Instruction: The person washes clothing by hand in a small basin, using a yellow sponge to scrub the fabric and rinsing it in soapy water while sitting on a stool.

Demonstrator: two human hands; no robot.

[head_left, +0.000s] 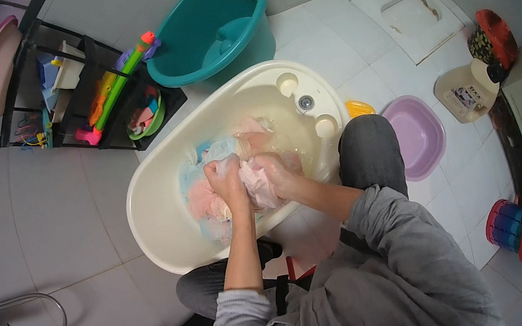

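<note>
A cream plastic baby bathtub (154, 187) stands in front of me with water and wet clothes in it. My left hand (229, 183) and my right hand (271, 176) are close together above the water, both closed on a pale pink cloth (258, 187). The cloth is bunched between them, and part of it is hidden by my fingers. Beneath and around my hands lie a pink garment (204, 199) and a light blue garment (223, 148), soaked and crumpled. Cloudy water (281, 136) shows at the tub's far right end.
Beyond the tub stands a large teal basin (212, 71), beside a black rack (89, 50) of toys. On my right are a purple basin (437, 135), a yellow plastic item (359, 108), a detergent jug (468, 92) and a red-and-blue drum-shaped item (516, 230). A squat toilet (411, 13) lies farther back.
</note>
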